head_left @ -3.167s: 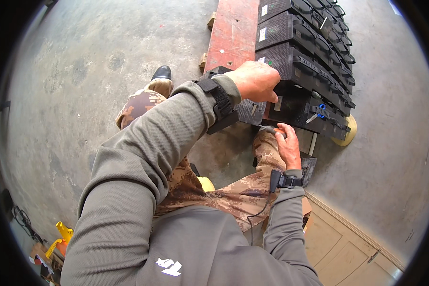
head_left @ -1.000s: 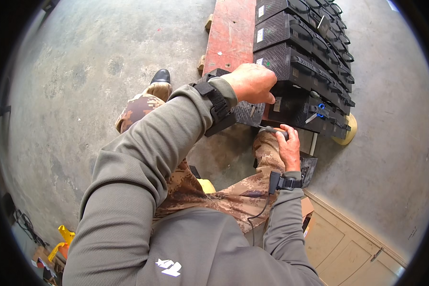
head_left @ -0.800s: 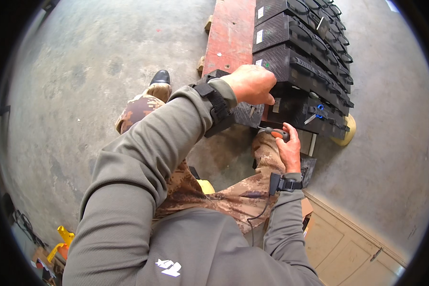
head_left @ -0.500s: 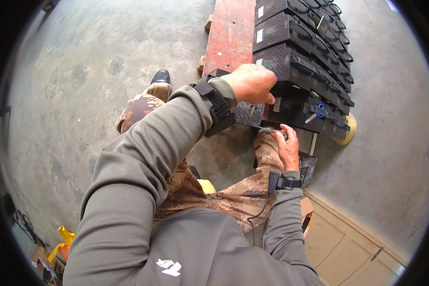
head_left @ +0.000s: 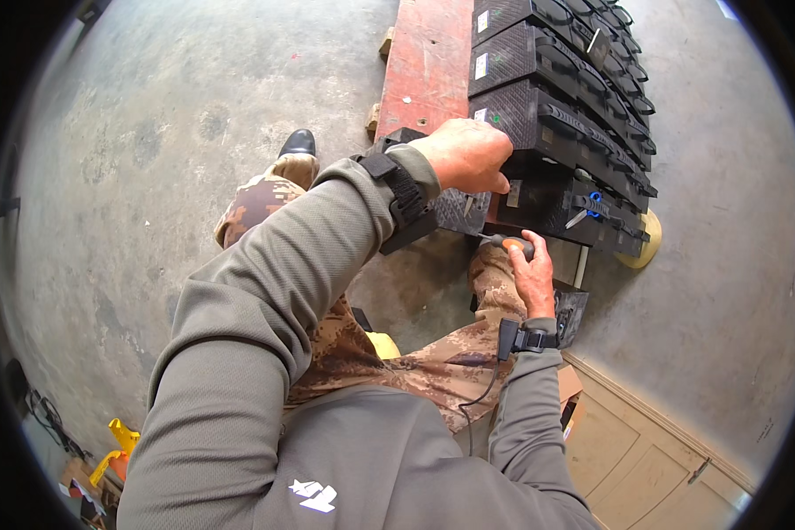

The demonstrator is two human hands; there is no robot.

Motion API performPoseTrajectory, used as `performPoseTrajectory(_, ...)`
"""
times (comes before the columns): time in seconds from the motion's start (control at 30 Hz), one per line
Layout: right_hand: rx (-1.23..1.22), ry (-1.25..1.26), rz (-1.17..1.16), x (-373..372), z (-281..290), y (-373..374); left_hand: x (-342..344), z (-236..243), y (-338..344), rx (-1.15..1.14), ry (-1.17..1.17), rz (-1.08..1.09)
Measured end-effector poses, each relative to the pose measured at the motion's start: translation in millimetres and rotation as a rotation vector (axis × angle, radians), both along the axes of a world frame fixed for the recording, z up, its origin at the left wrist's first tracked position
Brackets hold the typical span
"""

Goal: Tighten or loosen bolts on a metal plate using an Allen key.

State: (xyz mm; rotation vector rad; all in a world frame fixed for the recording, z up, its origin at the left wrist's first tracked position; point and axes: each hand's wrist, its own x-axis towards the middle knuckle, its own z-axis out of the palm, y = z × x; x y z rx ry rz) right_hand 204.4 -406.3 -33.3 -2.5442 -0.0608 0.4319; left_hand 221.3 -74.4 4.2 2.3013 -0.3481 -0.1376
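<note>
My left hand (head_left: 468, 155) curls over a dark textured case (head_left: 459, 210) at the end of a red board, its fingertips mostly hidden. My right hand (head_left: 530, 274), lower and to the right, grips a screwdriver (head_left: 514, 246) with a grey-and-orange handle, its thin shaft reaching left to the case's lower right edge. A dark stack of cases with handles (head_left: 539, 115) stands just beyond my hands, with blue-handled scissors (head_left: 592, 205) on the nearest lower one.
The red board (head_left: 424, 71) rests on wooden blocks. A pale yellow round object (head_left: 645, 243) lies under the stack's right end. A tan panel (head_left: 636, 433) and cardboard box (head_left: 567, 393) are behind at lower right, yellow-and-orange items (head_left: 115, 450) and cables at lower left.
The screwdriver handle turns slightly in my right hand, its orange part showing differently between frames. My left hand stays almost in place, a little left of where it was three seconds ago.
</note>
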Motion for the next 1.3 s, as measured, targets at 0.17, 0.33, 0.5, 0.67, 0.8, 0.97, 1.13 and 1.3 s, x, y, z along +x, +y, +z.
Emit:
performPoseTrajectory(0.17, 0.074, -0.067, 0.137, -2.9, 7.3, 7.0, 0.1, -0.2, 0.7, 0.013, 0.022, 0.002)
performPoseTrajectory(0.33, -0.017, -0.078, 0.106, 0.0, -2.1, 1.7, 0.1, -1.4, -0.6, 0.004, 0.0, 0.007)
performPoseTrajectory(0.5, -0.047, -0.131, 0.139, 2.2, -10.8, -6.1, 0.9, -1.2, -1.0, 0.01, 0.005, -0.001)
performPoseTrajectory(0.67, 0.029, -0.129, 0.12, -1.4, 1.7, 1.7, 0.4, -2.4, -0.4, 0.003, 0.002, 0.004)
performPoseTrajectory(0.8, 0.014, -0.107, 0.078, -4.3, 2.4, 5.4, 0.2, 0.8, -0.3, 0.011, 0.005, -0.006)
performPoseTrajectory(0.97, 0.049, -0.081, 0.027, -2.4, 0.8, -3.8, -0.5, 1.1, 0.2, 0.014, 0.018, -0.007)
performPoseTrajectory(1.13, 0.104, -0.109, 0.005, 1.7, 13.5, -14.8, -0.2, -0.1, -0.3, 0.007, 0.009, -0.003)
performPoseTrajectory(1.3, 0.17, -0.079, -0.032, 0.6, 42.2, -9.5, 0.3, 0.2, -0.4, 0.003, 0.011, 0.003)
